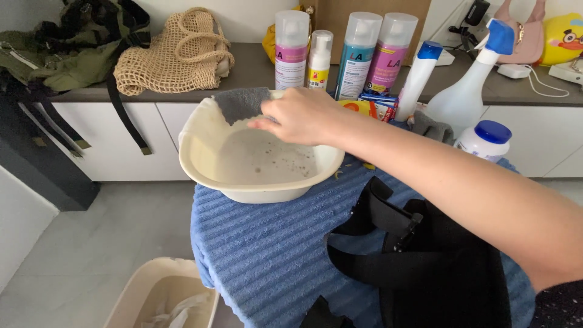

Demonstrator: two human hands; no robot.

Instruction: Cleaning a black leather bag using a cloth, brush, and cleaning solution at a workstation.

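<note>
— Behind everything, along the top of the frame, a dark countertop (255, 70) is seen on white cabinets. What is kept on it?

— A row of spray cans (355, 51) is stood upright at the upper centre, with a white spray bottle (464, 91) with a blue nozzle to the right of them. They are lined up near the work surface, probably so that they can be reached easily. A woven net bag (176, 58) and a green bag (67, 45) are laid at the upper left.

— And lower, in the middle?

— A round surface is covered with a blue ribbed towel (273, 255), perhaps to keep it dry. On it, at the centre of the frame, a cream plastic basin (200, 161) is placed, with cloudy water and some dark specks inside.

— Where is the right hand?

— The right hand (300, 115) is stretched over the far rim of the basin. The fingers are closed on a grey cloth (243, 103), which is draped over that rim, so that drips can fall into the water, it seems.

— Is the left hand visible?

— No, it is not shown.

— What else is noticed?

— A black bag with straps (425, 261) is laid at the lower right on the towel. A second cream basin (152, 291) with crumpled white material is set on the floor at the lower left.
</note>
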